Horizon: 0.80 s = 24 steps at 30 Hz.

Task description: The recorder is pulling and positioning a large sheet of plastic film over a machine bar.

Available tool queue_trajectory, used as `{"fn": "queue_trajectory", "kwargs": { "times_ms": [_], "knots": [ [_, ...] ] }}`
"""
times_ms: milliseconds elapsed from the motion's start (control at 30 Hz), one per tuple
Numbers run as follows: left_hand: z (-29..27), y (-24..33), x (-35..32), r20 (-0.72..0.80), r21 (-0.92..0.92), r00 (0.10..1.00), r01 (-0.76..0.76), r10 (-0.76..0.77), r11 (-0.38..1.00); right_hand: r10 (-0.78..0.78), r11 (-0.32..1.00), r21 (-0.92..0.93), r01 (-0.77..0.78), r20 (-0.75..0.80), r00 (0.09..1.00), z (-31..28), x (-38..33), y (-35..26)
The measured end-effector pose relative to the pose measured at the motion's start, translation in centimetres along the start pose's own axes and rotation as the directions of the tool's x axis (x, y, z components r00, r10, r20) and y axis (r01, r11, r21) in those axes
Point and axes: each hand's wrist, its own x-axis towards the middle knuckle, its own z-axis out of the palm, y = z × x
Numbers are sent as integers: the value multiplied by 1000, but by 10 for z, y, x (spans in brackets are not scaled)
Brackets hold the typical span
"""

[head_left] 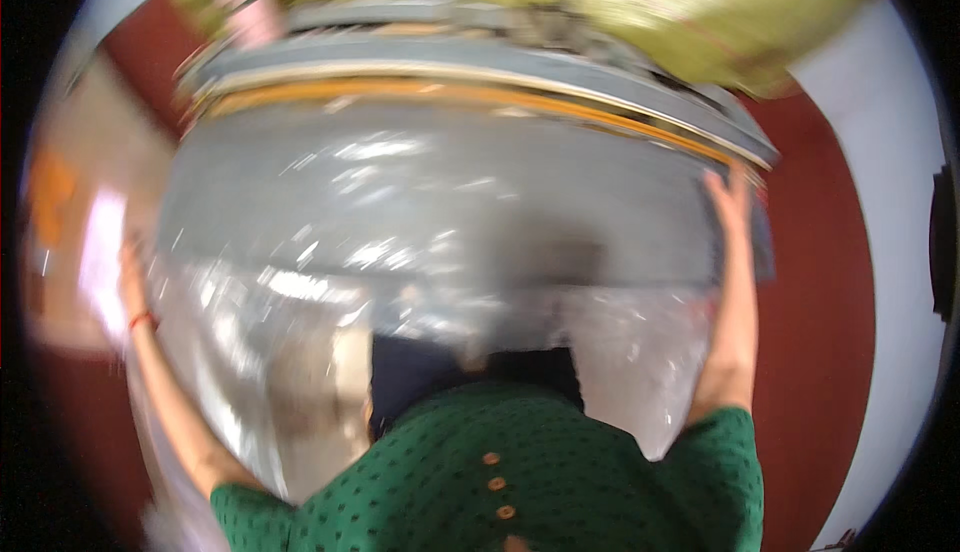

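A clear, shiny plastic sheet point(370, 252) lies over a wide grey flat surface point(270, 177) and hangs past its near edge in front of my body. My left hand point(132, 277), with a red-orange band round the wrist, is at the sheet's left side; motion smears its fingers, so its grip does not show. At the far right corner my right hand point(733, 197) rests by the end of a long orange strip point(440, 90), thumb and fingers apart. Whether it touches the sheet there is blurred.
Behind the strip runs a long grey bar point(400, 52). A pink roll-shaped thing point(250, 7) stands at the far left. Large yellow-green sacks point(650, 2) fill the back. Dark red floor point(820, 302) and a pale wall point(890, 202) lie to the right.
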Motion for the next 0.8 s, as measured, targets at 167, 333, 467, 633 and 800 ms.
{"fn": "queue_trajectory", "kwargs": {
  "times_ms": [167,333,467,633,800],
  "knots": [
    [-18,-42,-187,-162,139,946,303,-280,943,-60,998,38,59,14,998,11,3,-13],
    [-50,-178,-411,-791,123,421,821,-444,558,-177,978,124,167,76,981,42,2,-60],
    [-71,-186,-538,-874,100,162,983,-459,157,-248,946,243,216,109,963,71,8,-97],
    [-97,-169,-573,-889,-10,58,989,-453,146,-376,895,302,327,120,919,92,22,-110],
    [-126,-142,-537,-864,-485,-306,719,-399,499,-396,901,255,351,154,905,81,14,-123]
  ]
}}
